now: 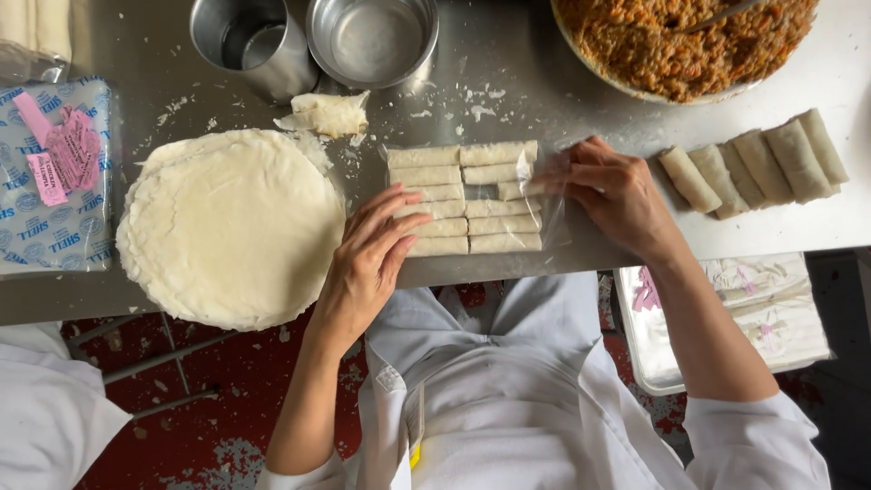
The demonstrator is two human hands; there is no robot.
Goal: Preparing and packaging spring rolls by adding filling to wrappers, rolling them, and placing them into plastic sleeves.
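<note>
A white short-sleeved work coat, bare forearms, and no gloves on the hands [363, 263].

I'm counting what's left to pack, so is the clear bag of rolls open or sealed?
Open at its right end: the right hand slides a roll into the clear bag, while the left hand rests on its left side.

table [508, 68]: grey metal, smooth, a bit dull, dusted with white crumbs
cup [254, 41]: shiny metal
small bowl [372, 38]: shiny metal, smooth
bag [544, 195]: clear thin plastic, glossy, crinkled
rolls in the bag [467, 200]: pale dough, matt, smooth
wrapper stack [231, 227]: soft white dough, matt, floury, rough at the edges
filling [680, 36]: brown, crumbly, rough
packet [54, 177]: glossy plastic, blue and white
coat [508, 390]: white cloth, matt
</note>
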